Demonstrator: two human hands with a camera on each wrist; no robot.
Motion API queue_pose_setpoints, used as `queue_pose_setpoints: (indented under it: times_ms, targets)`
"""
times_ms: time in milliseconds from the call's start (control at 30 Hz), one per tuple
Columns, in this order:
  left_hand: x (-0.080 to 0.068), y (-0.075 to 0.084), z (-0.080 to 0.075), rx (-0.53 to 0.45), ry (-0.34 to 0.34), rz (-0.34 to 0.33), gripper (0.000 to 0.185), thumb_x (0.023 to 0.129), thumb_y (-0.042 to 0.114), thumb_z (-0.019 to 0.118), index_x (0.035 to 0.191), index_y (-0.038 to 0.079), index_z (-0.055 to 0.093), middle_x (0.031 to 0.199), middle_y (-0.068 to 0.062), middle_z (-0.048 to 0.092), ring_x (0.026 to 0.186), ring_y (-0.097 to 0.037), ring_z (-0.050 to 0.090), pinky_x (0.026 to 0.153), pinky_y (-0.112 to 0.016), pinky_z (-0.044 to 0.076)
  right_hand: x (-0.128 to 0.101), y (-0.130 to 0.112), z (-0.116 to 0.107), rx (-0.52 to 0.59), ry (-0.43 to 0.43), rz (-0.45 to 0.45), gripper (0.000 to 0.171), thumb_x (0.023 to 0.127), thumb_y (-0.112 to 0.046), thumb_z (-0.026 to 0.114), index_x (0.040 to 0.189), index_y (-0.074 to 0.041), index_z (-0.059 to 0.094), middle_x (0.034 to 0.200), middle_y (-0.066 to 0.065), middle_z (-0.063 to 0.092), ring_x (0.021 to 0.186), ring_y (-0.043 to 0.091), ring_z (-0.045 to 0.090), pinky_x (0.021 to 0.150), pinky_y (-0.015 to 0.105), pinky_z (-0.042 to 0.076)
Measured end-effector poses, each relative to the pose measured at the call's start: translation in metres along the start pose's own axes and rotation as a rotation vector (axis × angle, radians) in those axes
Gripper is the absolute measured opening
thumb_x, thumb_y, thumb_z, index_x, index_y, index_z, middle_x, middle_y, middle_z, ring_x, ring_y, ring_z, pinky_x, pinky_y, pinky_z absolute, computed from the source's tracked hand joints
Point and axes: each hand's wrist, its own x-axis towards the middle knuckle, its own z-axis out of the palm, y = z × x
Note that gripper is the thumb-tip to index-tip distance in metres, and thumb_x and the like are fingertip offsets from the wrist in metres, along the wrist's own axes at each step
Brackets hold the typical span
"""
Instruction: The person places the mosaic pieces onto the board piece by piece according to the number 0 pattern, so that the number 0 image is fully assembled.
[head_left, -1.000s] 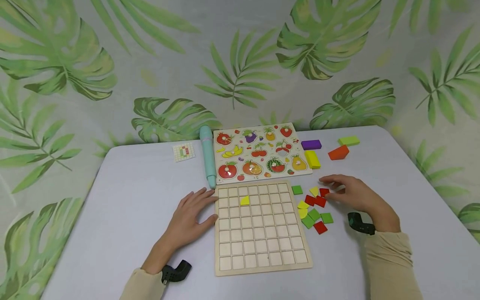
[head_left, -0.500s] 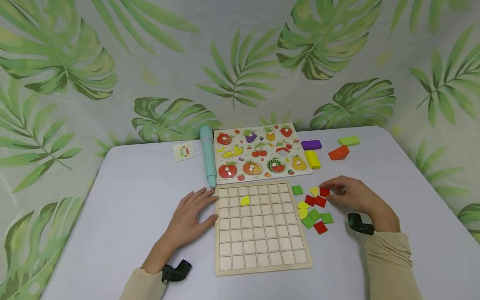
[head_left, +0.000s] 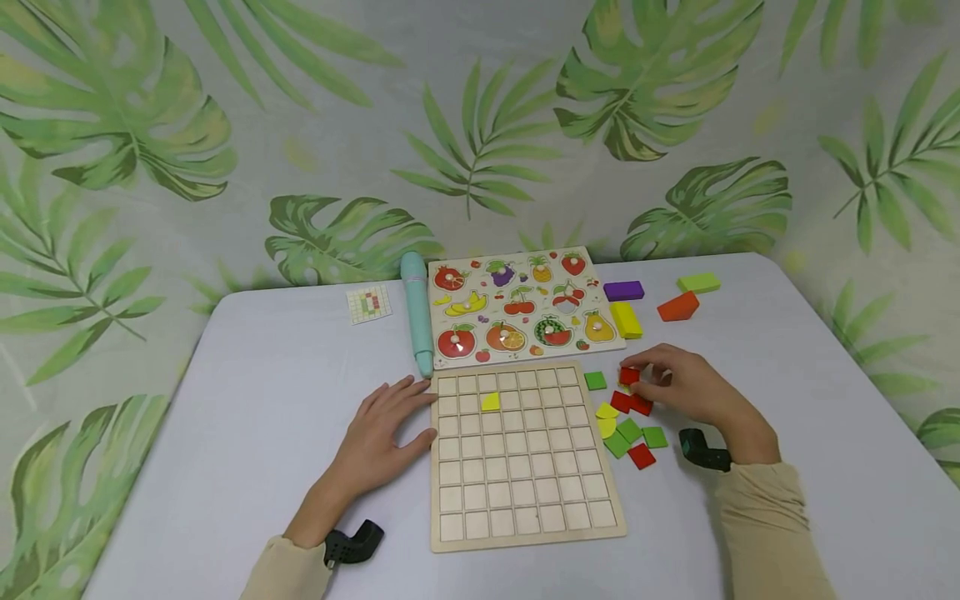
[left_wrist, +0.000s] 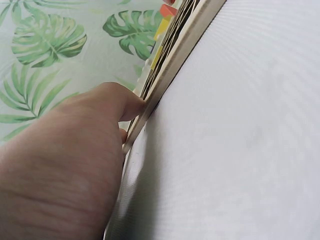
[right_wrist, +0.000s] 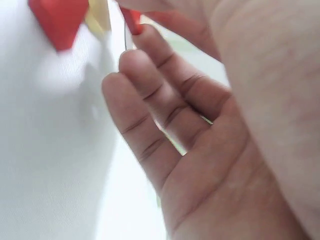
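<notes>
- My right hand (head_left: 686,385) sat just right of the wooden grid board (head_left: 525,454), over the loose heap of coloured tiles, with its fingertips (head_left: 637,367) pointing left toward the board.
- Its fingers were curled and pinched a small red tile (head_left: 628,375), raised a little above the other pieces; the right wrist view showed a red edge (right_wrist: 131,21) caught at the fingertips, so I read the hold as firm.
- The red tile lay at the near-left tip of that hand, between it and the board's upper right corner; a green square (head_left: 595,380) lay on the table just left of it, between tile and board.
- The tile looked square, so I could pick out no long axis; how it was tilted I could not tell.
- The board lay left of the tile, its long side running away from me, and one yellow piece (head_left: 491,402) already sat in a cell of the second row.
- My left hand (head_left: 378,433) lay flat on the table (head_left: 262,400) at the board's left edge, fingers straight and holding nothing; the left wrist view showed the thumb (left_wrist: 120,102) touching the board's rim.
- The right hand was much the nearer to the tile and to the heap; the left was across the whole board from them.
</notes>
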Motion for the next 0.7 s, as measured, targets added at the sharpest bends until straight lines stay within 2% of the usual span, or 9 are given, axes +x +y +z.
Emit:
queue_pose_setpoints:
  times_ms: [167, 267, 433, 700]
  targets:
    - [0.0, 0.0, 0.0, 0.005, 0.001, 0.002, 0.049, 0.094, 0.034, 0.073, 0.14, 0.017, 0.064, 0.154, -0.003, 0.054, 0.151, -0.029, 0.039, 0.125, -0.055, 0.025, 0.006, -0.013, 0.008, 0.021, 0.01, -0.055, 0.032, 0.094, -0.019, 0.076, 0.124, -0.009, 0.073, 0.111, 0.007, 0.067, 0.091, 0.02, 0.057, 0.071, 0.026, 0.053]
    - [0.0, -0.001, 0.001, 0.01, -0.003, -0.004, 0.049, 0.094, 0.034, 0.073, 0.14, 0.017, 0.064, 0.154, -0.003, 0.054, 0.151, -0.028, 0.038, 0.125, -0.055, 0.025, 0.011, -0.022, 0.015, 0.023, 0.023, -0.095, 0.031, 0.093, -0.016, 0.075, 0.123, -0.01, 0.073, 0.107, 0.005, 0.066, 0.087, 0.019, 0.057, 0.07, 0.025, 0.053]
    - [0.0, 0.0, 0.0, 0.015, -0.007, -0.008, 0.049, 0.094, 0.034, 0.073, 0.14, 0.017, 0.064, 0.154, -0.003, 0.054, 0.151, -0.029, 0.038, 0.125, -0.054, 0.024, 0.018, -0.037, 0.027, 0.039, 0.019, -0.144, 0.032, 0.093, -0.015, 0.076, 0.125, -0.011, 0.073, 0.104, 0.004, 0.063, 0.082, 0.016, 0.054, 0.064, 0.025, 0.05]
    - [0.0, 0.002, -0.001, -0.001, 0.008, 0.008, 0.048, 0.094, 0.032, 0.074, 0.138, 0.016, 0.065, 0.153, -0.005, 0.056, 0.15, -0.032, 0.04, 0.124, -0.057, 0.026, 0.024, -0.06, 0.04, 0.067, 0.004, -0.208, 0.031, 0.093, -0.016, 0.078, 0.124, -0.014, 0.074, 0.098, 0.001, 0.06, 0.076, 0.014, 0.052, 0.063, 0.025, 0.045]
